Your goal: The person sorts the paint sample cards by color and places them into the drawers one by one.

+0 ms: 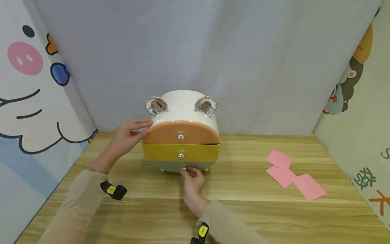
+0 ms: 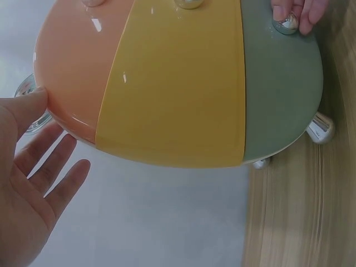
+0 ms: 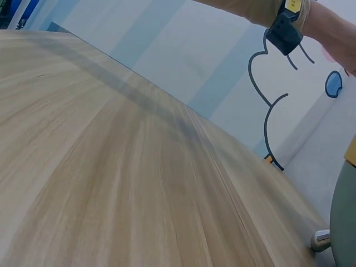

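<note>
A small rounded drawer cabinet (image 1: 186,105) with a white body and silver ear-like rings stands on the table. Its front has an orange top drawer (image 1: 164,132), a yellow middle drawer (image 1: 161,152) and a grey-green bottom drawer (image 2: 283,94), each with a silver knob. With thumb and fingers my right hand (image 1: 193,184) pinches the bottom drawer's knob (image 2: 286,24). My left hand (image 1: 126,137) rests its fingertips against the cabinet's upper left side, fingers fairly straight. The right wrist view shows only the edge of the bottom drawer, not the right fingers.
Three pink paper squares (image 1: 309,187) lie on the wooden table (image 1: 243,189) to the right, partly overlapping. Behind the cabinet hangs a pale grey backdrop (image 1: 259,67). Cartoon-printed panels (image 1: 30,101) stand at both sides.
</note>
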The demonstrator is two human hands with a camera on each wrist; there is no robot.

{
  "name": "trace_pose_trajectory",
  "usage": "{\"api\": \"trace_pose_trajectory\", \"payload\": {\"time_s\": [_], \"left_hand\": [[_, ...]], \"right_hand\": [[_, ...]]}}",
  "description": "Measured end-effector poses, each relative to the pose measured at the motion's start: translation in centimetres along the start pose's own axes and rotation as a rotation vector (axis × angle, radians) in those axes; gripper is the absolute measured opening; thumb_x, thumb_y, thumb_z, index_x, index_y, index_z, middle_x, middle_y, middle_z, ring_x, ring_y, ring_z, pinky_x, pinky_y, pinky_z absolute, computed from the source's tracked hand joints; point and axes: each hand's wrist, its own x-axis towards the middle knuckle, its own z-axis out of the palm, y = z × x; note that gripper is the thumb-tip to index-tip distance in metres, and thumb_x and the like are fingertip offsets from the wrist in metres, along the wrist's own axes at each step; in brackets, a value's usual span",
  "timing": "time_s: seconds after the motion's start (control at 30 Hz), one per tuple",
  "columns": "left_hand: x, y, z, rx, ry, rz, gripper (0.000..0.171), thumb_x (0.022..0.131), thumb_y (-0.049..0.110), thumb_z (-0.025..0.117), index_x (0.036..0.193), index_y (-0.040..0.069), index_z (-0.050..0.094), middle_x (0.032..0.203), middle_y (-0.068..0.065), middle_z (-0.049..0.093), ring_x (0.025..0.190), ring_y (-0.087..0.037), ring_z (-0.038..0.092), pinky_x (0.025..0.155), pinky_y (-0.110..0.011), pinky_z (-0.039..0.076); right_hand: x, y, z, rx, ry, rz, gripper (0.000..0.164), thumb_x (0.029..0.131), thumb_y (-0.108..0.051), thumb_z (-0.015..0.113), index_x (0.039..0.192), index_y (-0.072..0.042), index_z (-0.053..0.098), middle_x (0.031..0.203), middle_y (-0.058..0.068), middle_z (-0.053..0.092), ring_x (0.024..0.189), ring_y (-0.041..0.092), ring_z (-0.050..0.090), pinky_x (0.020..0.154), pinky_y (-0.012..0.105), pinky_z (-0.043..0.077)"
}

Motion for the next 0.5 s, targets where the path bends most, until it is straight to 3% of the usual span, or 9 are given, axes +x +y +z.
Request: {"api": "trace_pose_trajectory", "payload": {"time_s": [0.5], "left_hand": [[0.0, -0.02, 0.04, -0.004, 0.013, 0.015, 0.031, 0.088, 0.005, 0.059, 0.118, -0.001, 0.059, 0.123, -0.016, 0.055, 0.111, -0.029, 0.051, 0.076, -0.008, 0.048]], "right_hand": [[-0.04, -0.2, -0.27, 0.006, -0.024, 0.019, 0.025, 0.077, 0.0, 0.069, 0.096, 0.01, 0.056, 0.08, 0.006, 0.058, 0.068, 0.008, 0.056, 0.069, 0.026, 0.054]]}}
